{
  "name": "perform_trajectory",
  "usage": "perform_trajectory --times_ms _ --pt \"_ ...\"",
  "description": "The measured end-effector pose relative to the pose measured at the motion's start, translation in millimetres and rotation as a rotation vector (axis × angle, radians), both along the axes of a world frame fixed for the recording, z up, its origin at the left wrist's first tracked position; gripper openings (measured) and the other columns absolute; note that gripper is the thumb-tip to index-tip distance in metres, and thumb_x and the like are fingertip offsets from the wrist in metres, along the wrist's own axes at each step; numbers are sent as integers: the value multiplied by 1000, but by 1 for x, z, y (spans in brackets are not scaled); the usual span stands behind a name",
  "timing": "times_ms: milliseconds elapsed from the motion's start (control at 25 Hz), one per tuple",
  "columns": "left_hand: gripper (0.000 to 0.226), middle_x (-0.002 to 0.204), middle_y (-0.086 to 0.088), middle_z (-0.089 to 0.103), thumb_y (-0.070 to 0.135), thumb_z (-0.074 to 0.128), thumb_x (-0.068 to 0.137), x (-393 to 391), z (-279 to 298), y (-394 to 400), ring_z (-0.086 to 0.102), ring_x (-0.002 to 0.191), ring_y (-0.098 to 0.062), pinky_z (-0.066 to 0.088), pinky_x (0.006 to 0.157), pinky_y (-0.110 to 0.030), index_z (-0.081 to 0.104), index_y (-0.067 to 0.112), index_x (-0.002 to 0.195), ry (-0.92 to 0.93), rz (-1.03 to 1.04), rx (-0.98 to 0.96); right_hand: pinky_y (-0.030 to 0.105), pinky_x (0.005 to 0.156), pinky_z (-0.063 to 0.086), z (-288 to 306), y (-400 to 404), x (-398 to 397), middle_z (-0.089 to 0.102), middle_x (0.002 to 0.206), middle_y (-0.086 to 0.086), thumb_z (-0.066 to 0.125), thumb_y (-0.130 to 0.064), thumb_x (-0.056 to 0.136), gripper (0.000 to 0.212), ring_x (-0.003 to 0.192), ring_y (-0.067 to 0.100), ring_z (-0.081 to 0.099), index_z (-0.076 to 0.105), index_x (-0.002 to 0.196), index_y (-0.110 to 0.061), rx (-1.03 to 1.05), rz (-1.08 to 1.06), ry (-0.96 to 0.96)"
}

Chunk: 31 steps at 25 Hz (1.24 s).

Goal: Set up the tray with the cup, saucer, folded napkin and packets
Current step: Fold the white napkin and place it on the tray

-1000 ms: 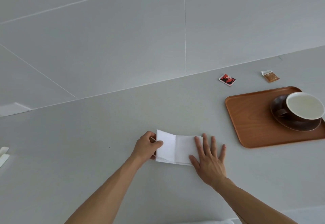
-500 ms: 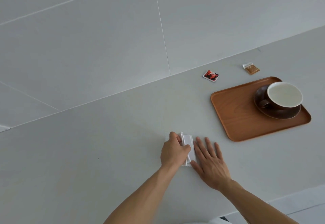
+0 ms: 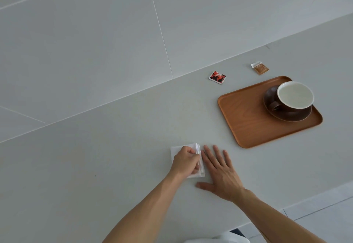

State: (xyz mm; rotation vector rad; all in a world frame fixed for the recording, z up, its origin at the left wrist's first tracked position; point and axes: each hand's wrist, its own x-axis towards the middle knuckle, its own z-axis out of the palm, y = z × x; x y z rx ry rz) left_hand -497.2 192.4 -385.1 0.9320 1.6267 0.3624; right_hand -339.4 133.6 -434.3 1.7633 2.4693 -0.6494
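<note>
A pale grey counter (image 3: 114, 156) fills the lower view under soft, even light. Behind the counter rises a wall (image 3: 95, 42) of large light grey panels with thin seams. Below the counter's near edge, pale floor tiles (image 3: 324, 214) show.

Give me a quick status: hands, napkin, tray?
Left hand pinching napkin mid-fold; right hand flat beside it. Tray holds cup, saucer. Nothing blocking.

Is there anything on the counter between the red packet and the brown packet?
No. In the head view, the stretch of counter between the red packet and the brown packet is bare; the tray sits nearer the person, below that line.
</note>
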Motion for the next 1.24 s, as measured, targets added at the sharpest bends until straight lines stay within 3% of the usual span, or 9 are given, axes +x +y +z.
perform_trajectory --times_ms 80,160,240,360,480,640,760,960,1240 --pt "19 80 -5 71 12 56 82 -19 -1 -4 66 62 -12 56 54 -30 63 20 98 -74 -22 83 45 122 -3 6 0 3 -3 162 -4 42 -66 87 91 151 23 -7 8 155 -16 -3 -85 140" --pt "18 86 2 70 11 57 86 -43 -5 -9 65 68 -7 57 58 -31 65 27 92 23 -20 279 44 122 12 17 2 1 21 159 -4 41 -43 91 69 150 22 16 28 152 -14 104 -231 327" --pt "16 98 10 66 13 58 89 -64 -14 -16 61 86 -5 55 69 -28 64 27 95 320 -33 544 46 119 23 29 9 -15 38 153 -1 39 -27 93 56 146 23 28 40 147 -12 275 -255 382" --pt "32 128 1 60 19 58 90 -72 -27 -25 55 120 -20 53 88 -35 60 19 122 704 -313 797 45 119 20 42 22 -63 40 153 4 38 -20 97 50 147 25 25 40 146 -9 365 -52 345" --pt "55 150 -5 44 25 43 92 -63 -38 -33 39 140 -24 40 109 -44 39 11 145 789 -580 765 45 119 12 33 29 -81 27 160 6 26 -34 103 55 150 25 13 28 152 -9 226 7 147" --pt "61 159 -6 27 43 24 99 -59 -47 -36 25 146 -26 27 115 -52 30 10 150 840 -677 628 46 120 -5 5 36 -51 -5 162 -1 6 -57 98 71 149 21 -13 4 155 -16 92 39 -47" --pt "64 162 -4 17 49 18 100 -57 -54 -36 16 148 -27 18 117 -57 21 13 153 884 -699 575 46 120 1 -2 40 -40 -2 163 -3 10 -54 100 66 151 21 -6 6 155 -18 97 78 -87" --pt "65 163 0 -10 52 5 99 -59 -54 -34 -13 148 -24 -4 118 -55 -9 18 152 920 -752 536 47 119 2 0 39 -42 -3 163 -1 15 -45 101 62 151 24 -2 7 155 -15 93 70 -79" --pt "60 163 -8 3 40 15 103 -48 -50 -28 0 150 -22 14 120 -46 9 9 154 779 -732 702 50 119 7 -1 33 -37 1 164 4 19 -46 101 64 151 22 -4 10 155 -12 112 45 -60"
